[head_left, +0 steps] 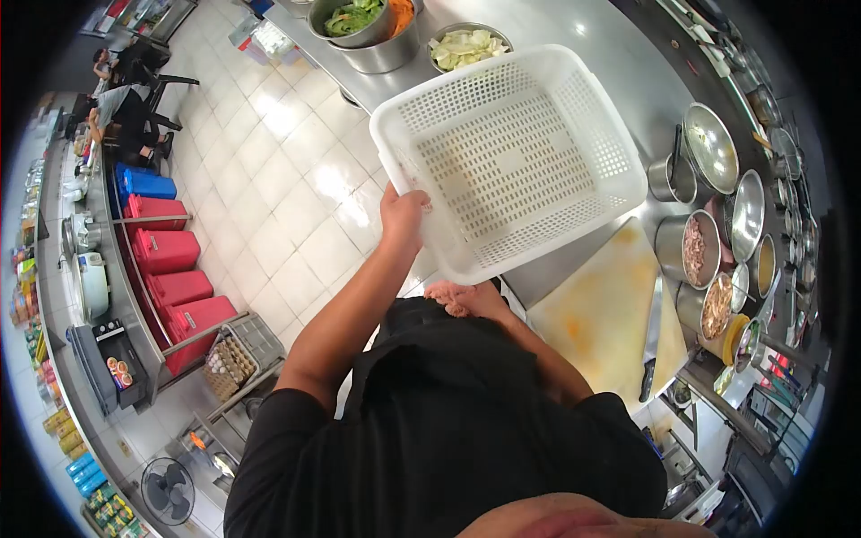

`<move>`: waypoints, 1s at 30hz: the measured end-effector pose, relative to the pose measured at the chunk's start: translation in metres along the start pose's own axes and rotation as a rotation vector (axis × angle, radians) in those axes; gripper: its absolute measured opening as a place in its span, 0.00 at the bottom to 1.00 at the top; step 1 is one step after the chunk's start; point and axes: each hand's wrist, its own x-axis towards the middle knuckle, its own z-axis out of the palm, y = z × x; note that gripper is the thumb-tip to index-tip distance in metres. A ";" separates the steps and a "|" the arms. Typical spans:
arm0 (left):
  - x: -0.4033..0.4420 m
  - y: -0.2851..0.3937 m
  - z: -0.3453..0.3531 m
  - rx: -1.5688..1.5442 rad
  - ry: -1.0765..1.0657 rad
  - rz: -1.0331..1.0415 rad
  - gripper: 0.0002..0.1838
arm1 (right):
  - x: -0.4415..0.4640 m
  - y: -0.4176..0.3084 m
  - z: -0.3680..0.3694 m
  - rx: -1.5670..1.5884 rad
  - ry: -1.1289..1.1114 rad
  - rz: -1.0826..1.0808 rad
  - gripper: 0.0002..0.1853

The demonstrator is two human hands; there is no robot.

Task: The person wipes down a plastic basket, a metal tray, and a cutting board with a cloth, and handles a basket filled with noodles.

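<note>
A white perforated plastic basket [509, 161] is tilted toward me above the steel counter, and no contents show in it. My left hand [403, 215] is closed on its left rim, thumb over the edge. Below the basket's near edge, close to my black apron, my right hand [482, 299] is closed around a pink, lumpy, soft-looking thing [452, 297]. What that thing is I cannot make out, and the basket partly hides those fingers. To the right lies a stained cutting board [587, 314] with a long dark-handled knife [653, 336] on it.
Behind the basket stand a bowl of cut pale vegetables [468, 47] and steel pots with greens [352, 18]. Pots and bowls, one with chopped pink pieces [694, 251], line the right side. Red bins [169, 251] and an egg crate [230, 366] sit left; people are farther back.
</note>
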 end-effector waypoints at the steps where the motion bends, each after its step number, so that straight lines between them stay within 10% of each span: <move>1: 0.005 0.000 0.002 0.000 0.019 0.006 0.27 | 0.000 0.000 -0.004 0.002 -0.027 -0.001 0.16; 10: 0.052 0.012 0.052 -0.059 0.071 0.051 0.27 | 0.013 0.008 -0.035 -0.464 0.230 -0.063 0.30; 15: 0.070 0.016 0.082 -0.135 0.039 0.065 0.28 | 0.042 0.047 -0.083 0.241 -0.211 0.200 0.23; 17: 0.070 0.013 0.091 -0.140 0.019 0.090 0.29 | 0.052 0.061 -0.085 0.289 -0.127 0.117 0.22; 19: 0.071 0.002 0.093 -0.121 -0.001 0.127 0.30 | 0.041 0.046 -0.043 -0.113 0.427 -0.102 0.29; 22: 0.064 -0.001 0.097 -0.116 -0.074 0.171 0.33 | 0.050 0.067 -0.062 0.325 0.212 0.044 0.38; 30: 0.057 -0.023 0.010 -0.083 -0.071 0.153 0.38 | 0.096 0.189 -0.159 0.717 0.557 0.091 0.50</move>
